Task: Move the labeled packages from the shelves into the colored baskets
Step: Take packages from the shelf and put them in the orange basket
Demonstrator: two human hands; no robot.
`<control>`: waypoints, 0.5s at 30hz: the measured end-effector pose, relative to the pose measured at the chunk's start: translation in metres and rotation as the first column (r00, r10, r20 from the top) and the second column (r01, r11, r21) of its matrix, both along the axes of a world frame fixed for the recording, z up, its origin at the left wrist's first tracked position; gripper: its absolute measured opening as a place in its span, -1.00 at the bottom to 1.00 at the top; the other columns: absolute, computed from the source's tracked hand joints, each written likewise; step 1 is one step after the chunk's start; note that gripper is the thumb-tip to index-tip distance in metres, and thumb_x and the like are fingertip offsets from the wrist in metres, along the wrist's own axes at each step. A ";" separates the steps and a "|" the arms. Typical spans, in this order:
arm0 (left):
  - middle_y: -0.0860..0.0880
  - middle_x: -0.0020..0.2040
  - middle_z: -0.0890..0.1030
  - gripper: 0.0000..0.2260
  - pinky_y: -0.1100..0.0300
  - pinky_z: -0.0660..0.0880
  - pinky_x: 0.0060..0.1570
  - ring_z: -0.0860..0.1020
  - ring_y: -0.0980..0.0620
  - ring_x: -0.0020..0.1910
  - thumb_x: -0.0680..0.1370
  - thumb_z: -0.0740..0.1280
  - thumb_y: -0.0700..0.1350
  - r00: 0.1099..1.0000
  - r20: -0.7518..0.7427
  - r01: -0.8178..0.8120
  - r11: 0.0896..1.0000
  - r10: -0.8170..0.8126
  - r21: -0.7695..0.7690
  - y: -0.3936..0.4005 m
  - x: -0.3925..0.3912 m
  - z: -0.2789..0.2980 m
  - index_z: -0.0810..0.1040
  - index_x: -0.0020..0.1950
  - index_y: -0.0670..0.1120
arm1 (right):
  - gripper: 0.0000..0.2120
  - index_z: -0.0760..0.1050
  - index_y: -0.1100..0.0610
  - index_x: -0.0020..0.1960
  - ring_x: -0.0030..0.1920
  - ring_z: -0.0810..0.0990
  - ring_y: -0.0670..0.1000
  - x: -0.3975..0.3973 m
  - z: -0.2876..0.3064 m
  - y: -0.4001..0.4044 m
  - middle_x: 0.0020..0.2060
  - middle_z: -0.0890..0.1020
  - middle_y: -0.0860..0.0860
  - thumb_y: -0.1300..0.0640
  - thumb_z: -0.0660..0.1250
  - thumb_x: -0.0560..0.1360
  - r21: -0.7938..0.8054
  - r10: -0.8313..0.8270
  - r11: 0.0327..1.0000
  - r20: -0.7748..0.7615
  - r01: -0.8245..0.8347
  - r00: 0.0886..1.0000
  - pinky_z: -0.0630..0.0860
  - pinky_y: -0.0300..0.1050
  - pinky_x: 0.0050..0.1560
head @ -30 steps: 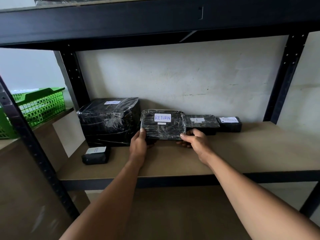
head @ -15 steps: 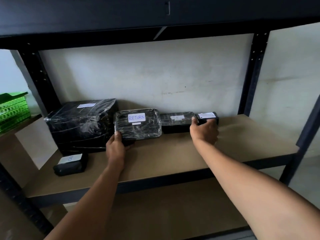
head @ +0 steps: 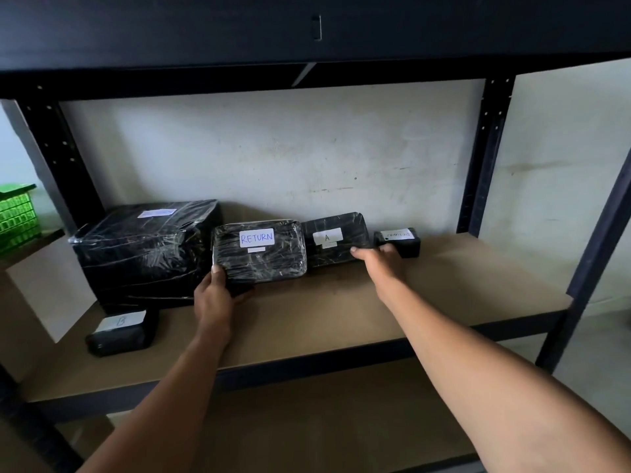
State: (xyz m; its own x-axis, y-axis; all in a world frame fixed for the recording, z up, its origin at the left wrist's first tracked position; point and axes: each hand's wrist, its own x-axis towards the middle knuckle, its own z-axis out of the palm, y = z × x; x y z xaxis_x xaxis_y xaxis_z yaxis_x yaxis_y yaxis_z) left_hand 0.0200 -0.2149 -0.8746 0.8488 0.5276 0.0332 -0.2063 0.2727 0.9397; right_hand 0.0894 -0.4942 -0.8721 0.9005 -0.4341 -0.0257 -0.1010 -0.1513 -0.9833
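Observation:
On the shelf board (head: 444, 295) stand several black-wrapped packages with white labels. My left hand (head: 218, 295) grips the lower left corner of the tilted "RETURN" package (head: 259, 256). My right hand (head: 377, 262) holds the lower right edge of the package labelled "A" (head: 333, 238), which is tipped up at the front, thumb on its face. A small black package (head: 397, 240) sits right of that hand, touching its fingers. A large wrapped box (head: 143, 250) stands at the left, and a small package marked "B" (head: 121, 331) lies in front of it.
A green basket (head: 17, 216) shows at the far left edge, beyond the rack's black upright (head: 65, 158). Another upright (head: 485, 158) stands at the right rear. The upper shelf beam (head: 307, 35) hangs overhead. A lower shelf board (head: 307, 421) lies beneath my arms.
My right hand left the RETURN package, went to the small package at the right, then took hold of the "A" package and tipped it up. My left hand keeps its grip.

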 end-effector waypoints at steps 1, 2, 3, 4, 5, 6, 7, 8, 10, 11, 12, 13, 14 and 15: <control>-0.13 0.15 0.62 -0.73 0.11 0.67 -0.28 0.60 -0.14 0.12 0.72 0.16 -0.04 1.000 -0.002 -0.003 1.000 0.003 -0.008 0.000 -0.001 0.001 0.56 0.26 -0.15 | -0.50 0.48 0.14 0.01 -0.06 0.61 0.10 0.000 0.000 -0.002 -0.10 0.63 0.03 -0.11 0.54 0.23 0.060 0.033 0.998 0.046 -0.036 0.998 0.45 -0.09 -0.13; -0.15 0.19 0.60 -0.71 0.10 0.68 -0.28 0.60 -0.16 0.13 0.72 0.16 -0.04 1.000 -0.006 -0.004 1.000 0.004 -0.015 0.000 -0.001 0.001 0.55 0.28 -0.17 | -0.59 0.47 0.14 -0.06 -0.13 0.61 0.07 -0.002 0.000 -0.004 -0.15 0.64 0.03 -0.02 0.56 0.26 0.106 0.059 0.992 0.088 -0.068 0.994 0.42 -0.12 -0.21; -0.15 0.19 0.60 -0.71 0.10 0.68 -0.27 0.60 -0.16 0.14 0.72 0.16 -0.04 1.000 -0.006 -0.001 1.000 0.001 -0.021 0.000 -0.001 0.001 0.55 0.29 -0.17 | -0.67 0.45 0.13 -0.11 -0.20 0.61 0.04 -0.003 0.000 -0.006 -0.18 0.65 0.04 0.08 0.56 0.31 0.152 0.069 0.985 0.123 -0.087 0.990 0.42 -0.14 -0.26; -0.14 0.18 0.60 -0.72 0.10 0.68 -0.27 0.60 -0.16 0.14 0.72 0.15 -0.04 1.000 -0.006 0.005 1.000 -0.006 -0.024 0.000 -0.002 0.002 0.54 0.28 -0.16 | -0.71 0.43 0.14 -0.11 -0.26 0.62 0.03 -0.004 -0.001 -0.010 -0.16 0.68 0.08 0.18 0.54 0.35 0.211 0.068 0.972 0.162 -0.102 0.984 0.46 -0.16 -0.31; -0.13 0.16 0.60 -0.73 0.11 0.68 -0.27 0.60 -0.16 0.13 0.72 0.15 -0.04 1.000 -0.003 0.011 1.000 -0.011 -0.029 0.000 -0.002 0.002 0.54 0.27 -0.15 | -0.72 0.42 0.16 -0.09 -0.30 0.64 0.03 -0.006 -0.003 -0.014 -0.11 0.69 0.15 0.26 0.52 0.38 0.296 0.060 0.948 0.198 -0.119 0.978 0.50 -0.14 -0.35; -0.12 0.16 0.61 -0.72 0.11 0.67 -0.27 0.60 -0.16 0.14 0.72 0.15 -0.04 1.000 -0.001 0.015 0.999 -0.016 -0.036 0.000 -0.002 0.002 0.54 0.27 -0.15 | -0.72 0.42 0.19 -0.05 -0.33 0.65 0.04 -0.007 -0.005 -0.019 -0.08 0.69 0.21 0.32 0.50 0.40 0.384 0.049 0.913 0.222 -0.134 0.974 0.54 -0.11 -0.36; -0.13 0.18 0.60 -0.71 0.11 0.67 -0.27 0.60 -0.16 0.15 0.72 0.15 -0.03 1.000 0.000 0.018 0.999 -0.018 -0.045 0.001 -0.002 0.002 0.54 0.29 -0.16 | -0.73 0.42 0.21 -0.01 -0.35 0.66 0.06 -0.010 -0.005 -0.023 -0.08 0.68 0.23 0.36 0.47 0.42 0.473 0.040 0.867 0.245 -0.155 0.969 0.58 -0.08 -0.34; -0.15 0.22 0.60 -0.70 0.11 0.67 -0.27 0.59 -0.17 0.16 0.72 0.15 -0.03 1.000 -0.001 0.019 0.999 -0.019 -0.051 0.001 -0.001 0.000 0.53 0.30 -0.16 | -0.76 0.44 0.25 0.03 -0.34 0.67 0.07 -0.011 -0.005 -0.027 -0.10 0.67 0.23 0.39 0.43 0.44 0.548 0.028 0.819 0.260 -0.171 0.965 0.61 -0.05 -0.31; -0.17 0.26 0.59 -0.69 0.09 0.68 -0.25 0.59 -0.20 0.19 0.72 0.16 -0.02 1.000 -0.008 0.013 0.998 -0.014 -0.061 0.004 0.001 -0.002 0.53 0.31 -0.17 | -0.85 0.50 0.29 0.05 -0.34 0.69 0.09 -0.016 -0.004 -0.033 -0.16 0.65 0.21 0.38 0.37 0.49 0.662 0.019 0.720 0.279 -0.207 0.960 0.64 -0.08 -0.31; -0.18 0.27 0.58 -0.68 0.07 0.68 -0.24 0.59 -0.21 0.20 0.72 0.16 -0.01 1.000 -0.010 0.012 0.998 -0.012 -0.064 0.004 0.002 -0.003 0.53 0.31 -0.17 | -0.87 0.52 0.30 0.05 -0.33 0.70 0.10 -0.017 -0.004 -0.034 -0.17 0.65 0.21 0.37 0.35 0.50 0.691 0.017 0.689 0.288 -0.220 0.957 0.64 -0.09 -0.31; -0.18 0.28 0.58 -0.69 0.05 0.68 -0.22 0.58 -0.22 0.21 0.71 0.16 -0.01 1.000 -0.011 0.013 0.998 -0.013 -0.066 0.005 0.003 -0.003 0.53 0.31 -0.16 | -0.85 0.52 0.30 0.07 -0.32 0.70 0.11 -0.019 -0.002 -0.034 -0.18 0.65 0.21 0.37 0.35 0.49 0.697 0.018 0.678 0.300 -0.232 0.954 0.64 -0.08 -0.31; -0.18 0.27 0.59 -0.70 0.04 0.68 -0.20 0.59 -0.22 0.21 0.71 0.16 0.00 1.000 -0.010 0.017 0.997 -0.018 -0.070 0.006 0.004 -0.004 0.54 0.29 -0.15 | -0.80 0.51 0.31 0.10 -0.30 0.70 0.12 -0.021 -0.002 -0.034 -0.17 0.66 0.21 0.37 0.36 0.48 0.699 0.023 0.671 0.317 -0.250 0.948 0.64 -0.07 -0.29; -0.17 0.27 0.59 -0.71 0.01 0.68 -0.17 0.59 -0.22 0.21 0.71 0.16 0.00 1.000 -0.009 0.022 0.997 -0.023 -0.075 0.005 0.004 -0.004 0.54 0.28 -0.14 | -0.77 0.50 0.29 0.11 -0.29 0.69 0.13 -0.024 -0.001 -0.034 -0.16 0.66 0.21 0.38 0.36 0.47 0.693 0.031 0.671 0.329 -0.264 0.944 0.64 -0.05 -0.28; -0.16 0.26 0.59 -0.72 -0.02 0.68 -0.13 0.59 -0.22 0.21 0.71 0.16 -0.01 1.000 -0.005 0.027 0.996 -0.028 -0.084 0.006 0.004 -0.004 0.53 0.27 -0.13 | -0.77 0.50 0.26 0.10 -0.28 0.68 0.14 -0.024 -0.002 -0.032 -0.15 0.65 0.21 0.39 0.36 0.46 0.680 0.044 0.675 0.351 -0.287 0.935 0.64 -0.02 -0.27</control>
State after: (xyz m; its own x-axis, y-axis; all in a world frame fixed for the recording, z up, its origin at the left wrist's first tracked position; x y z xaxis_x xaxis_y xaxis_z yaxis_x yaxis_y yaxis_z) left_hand 0.0241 -0.2093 -0.8784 0.8630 0.5049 -0.0153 -0.1922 0.3562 0.9144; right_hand 0.0650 -0.5265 -0.8737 0.9721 -0.2344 0.0040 0.1522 0.6182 -0.7712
